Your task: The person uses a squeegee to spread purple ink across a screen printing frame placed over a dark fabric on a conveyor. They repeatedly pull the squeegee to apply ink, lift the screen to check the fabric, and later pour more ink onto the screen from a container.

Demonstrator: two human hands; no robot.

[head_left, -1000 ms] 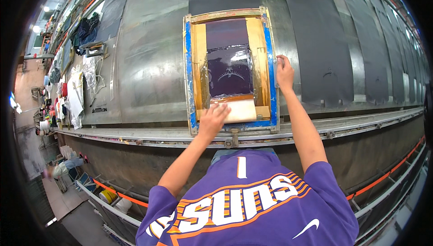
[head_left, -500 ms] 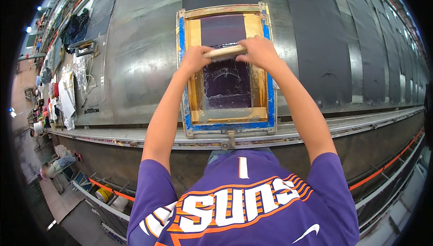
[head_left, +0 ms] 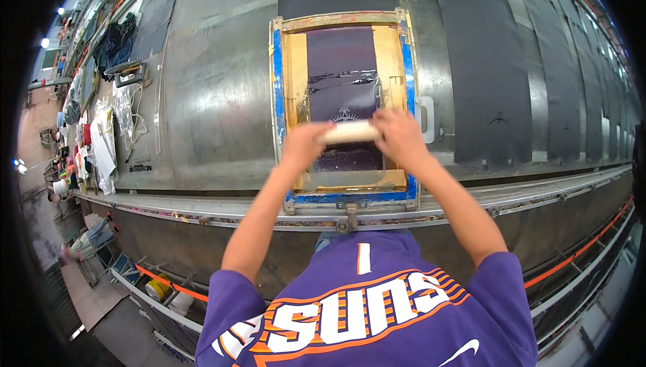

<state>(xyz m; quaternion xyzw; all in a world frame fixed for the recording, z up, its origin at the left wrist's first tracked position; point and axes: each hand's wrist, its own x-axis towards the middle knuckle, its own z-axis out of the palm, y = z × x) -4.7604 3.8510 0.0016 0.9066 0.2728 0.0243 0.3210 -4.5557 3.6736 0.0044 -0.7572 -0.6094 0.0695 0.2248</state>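
My left hand and my right hand grip the two ends of a pale squeegee, slightly blurred, across the lower middle of a printing screen. The screen's frame has blue tape on its sides and near edge, with yellow tape inside around a dark purple mesh. A fine pale arched emblem shows just above the squeegee, partly hidden by it. Glossy streaks cross the mesh higher up. The screen rests on a long metal table.
Dark sheets lie rightward along the table. A white handle-like piece is beside the frame. An iron-like tool, dark cloth and white bags lie left. A metal rail runs along the near edge. Another person is at lower left.
My right hand left the frame's side to join my left on the squeegee at the mesh's upper part. Since then both hands have drawn it toward me, to below the emblem.
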